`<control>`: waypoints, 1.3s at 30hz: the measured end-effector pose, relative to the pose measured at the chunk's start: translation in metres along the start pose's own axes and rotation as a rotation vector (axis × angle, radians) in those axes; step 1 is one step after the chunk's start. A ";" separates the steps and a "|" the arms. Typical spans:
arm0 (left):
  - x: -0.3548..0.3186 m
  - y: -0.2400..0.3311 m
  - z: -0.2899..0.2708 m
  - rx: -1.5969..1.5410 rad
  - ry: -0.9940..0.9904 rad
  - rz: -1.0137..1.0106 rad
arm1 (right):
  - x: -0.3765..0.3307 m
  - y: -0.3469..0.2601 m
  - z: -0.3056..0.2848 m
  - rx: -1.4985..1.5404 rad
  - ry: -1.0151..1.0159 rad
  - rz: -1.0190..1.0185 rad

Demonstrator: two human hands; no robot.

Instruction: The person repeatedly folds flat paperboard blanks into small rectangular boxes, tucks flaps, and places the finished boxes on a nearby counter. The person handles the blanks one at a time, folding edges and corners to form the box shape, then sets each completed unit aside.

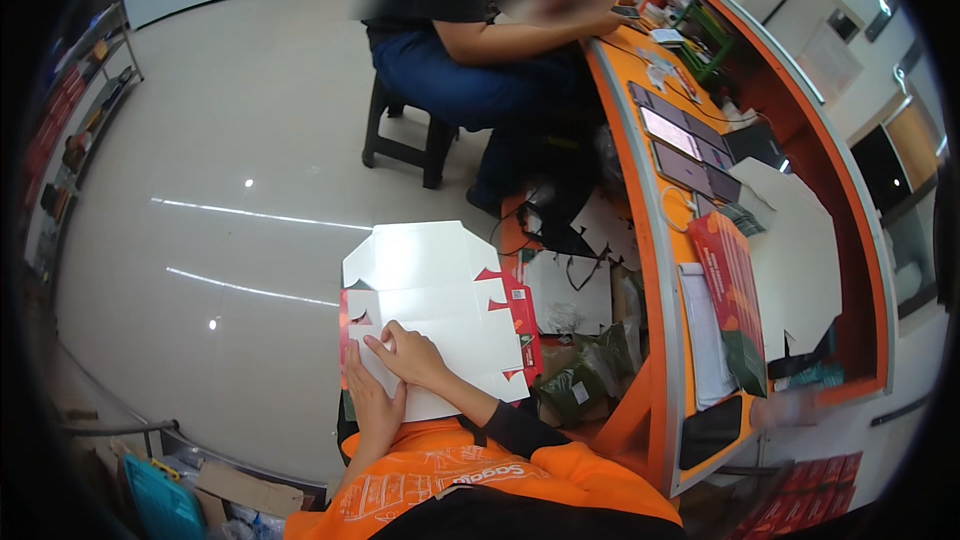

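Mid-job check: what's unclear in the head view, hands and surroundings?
All in the head view:
- Cardboard blank: patch beneath the left hand and right hand, covered by them; underside mostly faces away.
- Seated person: head, cut off by top edge.
- Lit screen: contents too small.

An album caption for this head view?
Left hand and right hand close together on creased white cardboard, beside an orange counter.

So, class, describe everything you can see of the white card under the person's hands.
The card looks like thin, glossy paperboard: white on top, red showing along its sides, creased into panels, right side notched. It lies mostly flat before the orange shirt. The left hand and right hand touch its lower left part.
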State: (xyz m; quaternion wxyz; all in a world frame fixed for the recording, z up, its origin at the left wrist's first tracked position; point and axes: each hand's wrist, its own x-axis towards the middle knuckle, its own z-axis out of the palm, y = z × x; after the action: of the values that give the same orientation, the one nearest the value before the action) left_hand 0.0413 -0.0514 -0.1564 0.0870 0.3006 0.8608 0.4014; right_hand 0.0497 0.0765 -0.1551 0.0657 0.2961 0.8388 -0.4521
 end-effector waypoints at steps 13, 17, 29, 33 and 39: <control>0.013 0.002 -0.010 -0.712 0.061 -0.157 | 0.014 0.025 -0.002 0.122 -0.105 -0.174; 0.013 -0.004 -0.009 -0.849 -0.014 -0.247 | 0.015 0.035 -0.010 0.488 -0.358 -0.158; 0.004 0.045 -0.084 0.036 -0.339 0.051 | 0.000 0.069 -0.012 1.035 -0.123 -0.185; 0.001 0.061 -0.087 -0.449 -0.501 0.173 | -0.025 0.039 -0.052 1.156 0.029 -0.171; 0.007 0.048 -0.027 -0.414 -0.143 0.455 | -0.044 0.010 -0.086 1.095 0.153 -0.248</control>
State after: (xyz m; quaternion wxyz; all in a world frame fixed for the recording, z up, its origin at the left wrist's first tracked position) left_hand 0.0462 -0.0410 -0.1021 0.1145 0.4887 0.6633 0.5551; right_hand 0.1047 0.1298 -0.0950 -0.2120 0.2182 0.5130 -0.8027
